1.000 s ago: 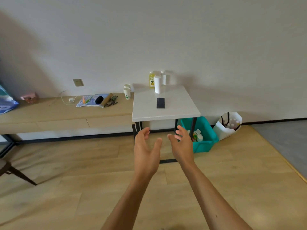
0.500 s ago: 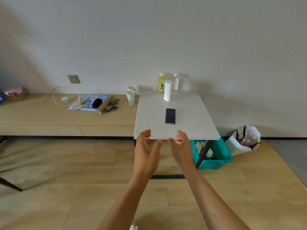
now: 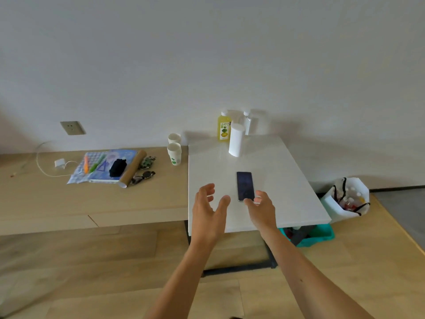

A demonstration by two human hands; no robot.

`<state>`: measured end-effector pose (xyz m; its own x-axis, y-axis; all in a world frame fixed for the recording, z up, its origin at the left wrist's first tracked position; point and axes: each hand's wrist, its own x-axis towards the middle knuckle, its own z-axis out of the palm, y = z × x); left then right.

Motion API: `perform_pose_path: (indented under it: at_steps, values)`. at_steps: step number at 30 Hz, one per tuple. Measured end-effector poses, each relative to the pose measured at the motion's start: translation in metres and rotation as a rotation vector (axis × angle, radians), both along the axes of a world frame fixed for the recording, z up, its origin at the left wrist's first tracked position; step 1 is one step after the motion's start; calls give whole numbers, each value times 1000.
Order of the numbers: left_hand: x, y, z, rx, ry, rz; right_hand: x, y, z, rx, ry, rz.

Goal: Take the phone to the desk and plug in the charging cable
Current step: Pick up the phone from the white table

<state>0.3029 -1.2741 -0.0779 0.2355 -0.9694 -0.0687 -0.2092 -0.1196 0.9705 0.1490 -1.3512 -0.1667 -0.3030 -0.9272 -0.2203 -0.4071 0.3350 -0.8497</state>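
We see the phone (image 3: 245,186) lying flat, screen up, on the white table (image 3: 287,194), toward its near half. Our right hand (image 3: 261,210) reaches over the table with fingers spread, its fingertips (image 3: 249,201) at the phone's near end; we cannot tell whether they touch it, and nothing is gripped. Our left hand (image 3: 208,212) hovers just left of the phone, palm turned inward, fingers loose and empty. Behind the phone stand a white cylinder (image 3: 236,140), a yellow bottle (image 3: 224,127) and a clear bottle (image 3: 248,122). To the left, the low wooden desk (image 3: 46,203) carries the white charging cable (image 3: 46,168) with its plug, near the wall socket (image 3: 72,128), plus paper cups (image 3: 174,153), a cardboard tube (image 3: 133,169) and a patterned sheet (image 3: 101,164).
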Motion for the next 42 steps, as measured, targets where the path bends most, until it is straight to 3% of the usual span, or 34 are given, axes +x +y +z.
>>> perform_pose_path:
  at_steps: [8, 16, 22, 28, 36, 42]
  values:
    - [17, -85, -9, 25, -16, 75, -5, -126, -49, 207, 133, 61]
    - [4, -151, -23, 111, -89, 128, -16, -211, -103, 495, 429, 138]
    - [7, -173, -34, 165, -75, 216, -16, -227, -133, 473, 592, 137]
    - [6, -190, -38, 174, -13, 305, -21, -241, -138, 456, 276, 49]
    - [12, -191, -39, 172, 26, 379, -3, -256, -135, 511, 125, 158]
    - [40, -169, -41, 164, 53, 505, 45, -240, -119, 533, -309, 413]
